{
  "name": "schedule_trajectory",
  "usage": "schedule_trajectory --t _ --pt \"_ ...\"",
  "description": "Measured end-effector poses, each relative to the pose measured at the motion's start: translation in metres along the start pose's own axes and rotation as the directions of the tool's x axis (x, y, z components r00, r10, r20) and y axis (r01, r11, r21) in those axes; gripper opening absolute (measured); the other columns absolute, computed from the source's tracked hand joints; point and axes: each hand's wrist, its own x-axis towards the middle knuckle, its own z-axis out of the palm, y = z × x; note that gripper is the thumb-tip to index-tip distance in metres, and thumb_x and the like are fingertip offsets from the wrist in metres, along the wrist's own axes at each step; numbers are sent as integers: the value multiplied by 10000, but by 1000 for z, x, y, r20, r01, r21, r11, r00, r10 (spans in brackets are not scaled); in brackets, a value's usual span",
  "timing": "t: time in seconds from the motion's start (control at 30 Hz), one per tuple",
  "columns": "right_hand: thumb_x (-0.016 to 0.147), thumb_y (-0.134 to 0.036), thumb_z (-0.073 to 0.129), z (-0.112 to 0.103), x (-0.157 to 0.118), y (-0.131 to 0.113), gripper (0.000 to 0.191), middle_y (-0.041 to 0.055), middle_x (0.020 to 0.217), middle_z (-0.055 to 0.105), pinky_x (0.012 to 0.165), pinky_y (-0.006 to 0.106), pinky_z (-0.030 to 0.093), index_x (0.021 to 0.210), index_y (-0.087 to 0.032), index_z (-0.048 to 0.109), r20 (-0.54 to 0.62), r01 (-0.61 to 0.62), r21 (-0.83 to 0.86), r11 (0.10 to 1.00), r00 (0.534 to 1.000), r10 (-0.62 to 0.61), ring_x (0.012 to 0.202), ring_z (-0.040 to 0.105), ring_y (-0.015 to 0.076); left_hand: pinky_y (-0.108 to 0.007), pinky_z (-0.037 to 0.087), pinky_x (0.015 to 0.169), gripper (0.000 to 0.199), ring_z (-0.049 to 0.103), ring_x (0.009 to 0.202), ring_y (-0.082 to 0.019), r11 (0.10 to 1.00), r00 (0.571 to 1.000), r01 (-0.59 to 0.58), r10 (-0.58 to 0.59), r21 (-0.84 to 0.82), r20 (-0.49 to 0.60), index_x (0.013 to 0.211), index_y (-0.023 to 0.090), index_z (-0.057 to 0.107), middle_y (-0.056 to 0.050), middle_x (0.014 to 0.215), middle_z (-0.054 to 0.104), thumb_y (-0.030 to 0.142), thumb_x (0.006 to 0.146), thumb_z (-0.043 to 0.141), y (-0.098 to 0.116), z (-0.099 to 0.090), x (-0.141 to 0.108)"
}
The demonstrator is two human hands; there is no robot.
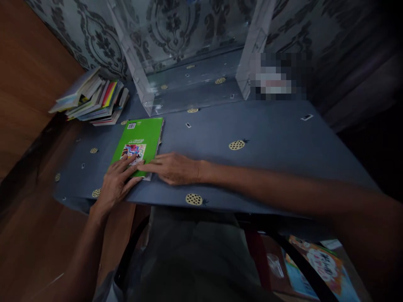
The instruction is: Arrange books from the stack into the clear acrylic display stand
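A green book (146, 133) lies flat on the cloth-covered table, with a barcode and a small colourful picture on its upper face. My left hand (117, 178) rests on the lower left part of this cover, fingers spread and partly over the picture. At the book's lower right side is my right hand (176, 167), palm down, its index finger stretched across the cover toward my left fingertips. The other fingers of that hand are partly hidden beneath it.
Several books are stacked (97, 98) at the table's back left. A clear plastic stand (138, 79) rises at the back, beside a blurred-out item (275, 79). The blue tablecloth (270, 176) has pineapple prints. Below right lie colourful printed packs or books (324, 264).
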Motion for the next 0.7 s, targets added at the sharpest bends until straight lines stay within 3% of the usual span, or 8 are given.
schedule_trajectory --t 0.1,0.2,0.43,0.57,0.7 --pt "957 -85 434 3 -2 -15 509 161 1313 662 885 348 521 1464 -131 447 28 -29 49 998 999 27 1118 647 256 -574 429 1134 476 490 1413 -323 999 999 5 -6 -37 -36 1344 304 646 -78 1470 592 529 1028 370 0 1 -1" --pt "931 -70 460 5 -3 -17 523 125 1190 717 849 352 535 1446 -162 472 20 -57 151 987 998 55 995 683 242 -550 449 1117 450 522 1387 -308 998 997 25 -29 -59 -68 1295 296 682 -75 1430 627 495 1036 373 0 3 -1" --pt "929 -79 505 10 -4 -11 347 138 1158 731 918 361 529 1242 -133 644 -43 -4 233 973 999 15 1041 675 225 -508 461 1109 413 563 1342 -290 995 993 18 -29 -97 -112 1258 263 703 -89 1372 668 463 1026 425 3 3 1" --pt "943 -98 524 10 -4 -12 298 113 1073 750 888 319 524 1212 -121 653 -52 15 171 985 999 -6 985 672 191 -500 470 1094 479 605 1280 -288 989 990 60 -76 -136 -116 1249 245 698 -104 1363 669 566 992 453 -14 3 8" --pt "976 -133 503 7 -3 -9 253 102 1049 746 880 341 507 1177 -145 656 -29 -53 37 998 998 54 965 644 200 -494 436 1119 657 557 1326 -315 962 968 222 -237 -156 -84 1341 198 633 -145 1462 577 680 947 422 -41 11 21"
